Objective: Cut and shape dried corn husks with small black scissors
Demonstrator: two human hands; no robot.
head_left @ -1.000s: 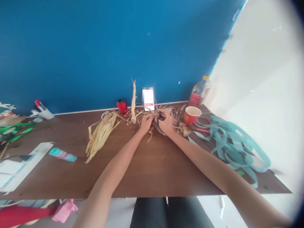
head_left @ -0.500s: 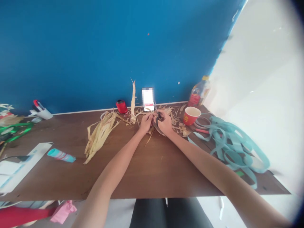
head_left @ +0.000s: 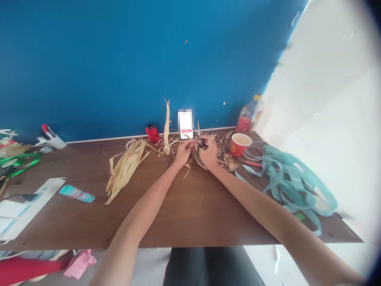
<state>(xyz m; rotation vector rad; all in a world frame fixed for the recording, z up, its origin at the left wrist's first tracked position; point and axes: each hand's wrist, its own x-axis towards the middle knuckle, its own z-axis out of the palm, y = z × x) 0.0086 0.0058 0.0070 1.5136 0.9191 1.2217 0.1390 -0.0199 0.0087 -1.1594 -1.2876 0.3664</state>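
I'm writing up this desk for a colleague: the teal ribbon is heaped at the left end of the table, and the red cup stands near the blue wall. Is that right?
Not quite: the teal ribbon is heaped at the right end of the table, not the left, as the head view shows. The red cup does stand near the blue wall.

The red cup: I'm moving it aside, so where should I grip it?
Grip the red cup around its middle, from the near side, probably with the right hand, the closest hand. It stands upright and widens toward the rim, so it should wedge in the fingers rather than slip. The plastic bottle behind it and the teal ribbon to its right crowd those sides.
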